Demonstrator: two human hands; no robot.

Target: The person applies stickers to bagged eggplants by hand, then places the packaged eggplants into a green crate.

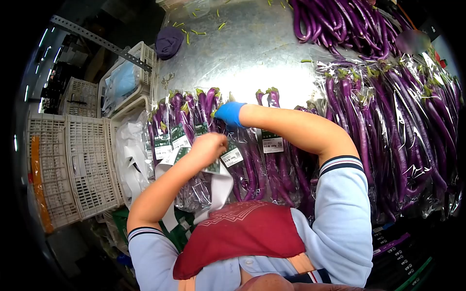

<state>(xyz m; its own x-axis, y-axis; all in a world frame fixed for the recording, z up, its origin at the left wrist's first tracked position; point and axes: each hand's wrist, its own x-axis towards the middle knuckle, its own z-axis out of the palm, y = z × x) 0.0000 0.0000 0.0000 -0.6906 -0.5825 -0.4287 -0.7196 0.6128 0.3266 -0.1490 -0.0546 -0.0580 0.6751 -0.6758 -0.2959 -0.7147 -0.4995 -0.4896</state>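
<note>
A row of long purple eggplants in clear bags lies before me, stems pointing away. Blue-gloved, my right hand closes on the stem end of one bag near the row's middle. My left hand is bare and curled over the bags just below it; what its fingers hold is hidden. Under that hand runs a white label strip, hanging toward my apron. Green-and-white labels sit on several bags, another label farther right.
More bagged eggplants are piled at the right, and loose eggplants lie at the far right. A dark purple cloth and green stem bits lie on the metal table. White plastic crates stand at the left.
</note>
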